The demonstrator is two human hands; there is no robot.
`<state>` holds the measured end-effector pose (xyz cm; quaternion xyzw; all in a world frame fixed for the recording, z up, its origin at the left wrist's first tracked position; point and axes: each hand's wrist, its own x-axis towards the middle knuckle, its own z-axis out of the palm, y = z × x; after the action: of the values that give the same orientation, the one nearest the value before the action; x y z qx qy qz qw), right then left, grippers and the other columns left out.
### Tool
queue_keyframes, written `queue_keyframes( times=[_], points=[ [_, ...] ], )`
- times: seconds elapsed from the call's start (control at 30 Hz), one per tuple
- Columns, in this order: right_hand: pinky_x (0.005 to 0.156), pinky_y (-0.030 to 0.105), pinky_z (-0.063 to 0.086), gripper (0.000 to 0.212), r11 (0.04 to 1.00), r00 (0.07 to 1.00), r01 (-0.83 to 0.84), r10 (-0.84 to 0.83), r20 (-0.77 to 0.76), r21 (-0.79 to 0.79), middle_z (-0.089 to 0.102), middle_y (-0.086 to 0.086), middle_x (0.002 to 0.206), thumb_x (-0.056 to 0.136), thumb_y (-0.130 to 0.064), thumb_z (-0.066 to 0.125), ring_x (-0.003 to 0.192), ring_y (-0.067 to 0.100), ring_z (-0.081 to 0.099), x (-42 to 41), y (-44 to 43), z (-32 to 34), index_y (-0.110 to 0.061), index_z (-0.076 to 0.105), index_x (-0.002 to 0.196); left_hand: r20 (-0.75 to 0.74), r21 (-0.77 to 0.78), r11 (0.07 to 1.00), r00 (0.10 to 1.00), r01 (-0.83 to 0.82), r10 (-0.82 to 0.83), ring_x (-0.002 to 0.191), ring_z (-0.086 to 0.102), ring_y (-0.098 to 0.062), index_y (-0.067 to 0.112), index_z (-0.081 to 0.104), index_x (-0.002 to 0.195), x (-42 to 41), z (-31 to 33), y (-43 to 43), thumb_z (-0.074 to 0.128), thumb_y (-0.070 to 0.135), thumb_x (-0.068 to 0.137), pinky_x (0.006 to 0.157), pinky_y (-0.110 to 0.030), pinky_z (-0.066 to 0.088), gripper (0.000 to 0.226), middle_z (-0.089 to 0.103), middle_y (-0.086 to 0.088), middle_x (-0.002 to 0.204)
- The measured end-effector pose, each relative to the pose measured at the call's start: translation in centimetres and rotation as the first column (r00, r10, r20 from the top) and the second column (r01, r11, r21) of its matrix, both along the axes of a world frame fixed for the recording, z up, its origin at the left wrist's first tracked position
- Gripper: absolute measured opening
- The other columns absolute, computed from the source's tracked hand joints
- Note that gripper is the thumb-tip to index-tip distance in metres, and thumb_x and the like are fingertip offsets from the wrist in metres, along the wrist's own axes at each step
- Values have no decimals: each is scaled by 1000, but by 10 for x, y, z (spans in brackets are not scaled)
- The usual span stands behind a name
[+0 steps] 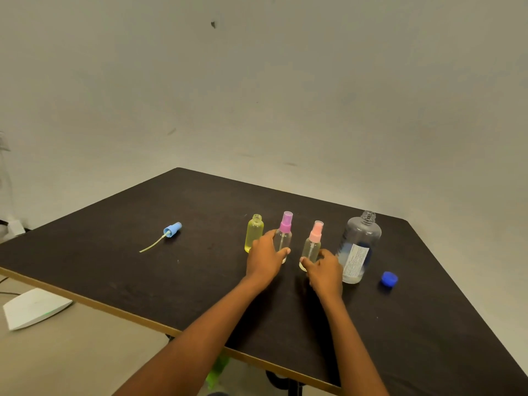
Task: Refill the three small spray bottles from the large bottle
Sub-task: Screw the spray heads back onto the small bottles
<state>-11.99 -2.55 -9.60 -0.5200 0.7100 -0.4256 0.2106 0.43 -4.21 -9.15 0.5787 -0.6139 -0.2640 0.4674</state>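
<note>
So the left hand has its fingers curled round the purple-capped bottle, and the right hand grips the pink-capped bottle. The yellow bottle and large bottle stand uncapped either side of them on the bench.

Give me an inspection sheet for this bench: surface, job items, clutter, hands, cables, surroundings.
Surface: dark table, no spill seen.
Job's things: yellow bottle upright, head off; purple-top bottle and pink-top bottle upright, heads on; large bottle upright, uncapped; blue cap lies to its right; spray head with tube lies on the table, left.
Clutter: nothing seen.
Hands: left hand grips the purple-top bottle; right hand grips the pink-top bottle low.
Cables: dark line on the floor, far left, maybe a cable.
Surroundings: plain wall; white object on the floor; green thing under the table edge.
</note>
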Motion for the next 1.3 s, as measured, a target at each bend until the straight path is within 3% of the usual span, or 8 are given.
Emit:
queue_keyframes(
  times=[0.37,0.53,0.6,0.7,0.8,0.97,1.17,1.3],
  points=[
    [73,34,44,35,997,993,52,-58,-107,-57,64,12,106,88,-28,60,96,27,60,8,7,-2,-9,56,117,-127,87,993,990,78,-66,118,58,-24,7,53,128,1,3,2,72,8,79,100,-37,47,53,62,-11,125],
    [75,36,45,52,997,994,60,-65,-90,-55,63,16,107,82,-34,65,100,30,59,6,9,-3,-8,52,124,-34,82,994,997,73,-70,125,52,-25,7,37,141,6,1,26,73,13,79,103,-37,44,72,52,-10,138],
    [78,38,46,62,996,994,68,-73,-76,-64,63,19,107,81,-36,66,100,32,59,5,7,-4,-7,45,131,46,27,998,997,54,-55,116,59,-19,15,45,137,20,1,44,73,20,79,98,-41,48,64,59,-3,131],
    [77,38,46,66,993,995,65,-72,-71,-95,63,19,106,83,-39,61,98,32,59,6,8,-4,-8,39,137,149,-128,988,983,-89,108,86,66,-7,27,64,114,63,11,56,70,27,81,81,-35,54,34,69,10,104],
    [76,38,47,65,975,992,82,-100,-81,-207,63,16,104,89,-38,54,92,28,60,12,16,0,-10,29,142,211,-221,937,924,-272,318,96,61,-16,22,64,111,121,21,40,69,25,82,85,-37,51,30,64,3,110],
    [59,25,40,47,887,977,-14,-85,-194,-461,55,0,79,91,-21,55,64,12,51,25,30,7,-10,42,135,545,66,891,764,-448,344,123,42,-38,14,49,131,185,19,2,66,32,84,99,-48,38,53,45,-16,136],
    [49,15,33,27,855,957,-89,-70,-283,-510,59,7,68,87,-11,60,55,11,48,26,30,2,-5,58,113,536,32,864,738,-502,409,106,57,-29,16,63,109,185,12,-5,59,26,90,95,-40,34,22,67,-10,110],
    [44,23,45,12,779,921,-204,-52,-386,-592,65,7,68,82,-17,59,52,13,56,31,30,-2,-7,64,87,393,-3,913,839,-408,377,95,63,-26,14,67,103,165,15,4,66,26,85,87,-38,44,22,70,-8,102]
  ],
)
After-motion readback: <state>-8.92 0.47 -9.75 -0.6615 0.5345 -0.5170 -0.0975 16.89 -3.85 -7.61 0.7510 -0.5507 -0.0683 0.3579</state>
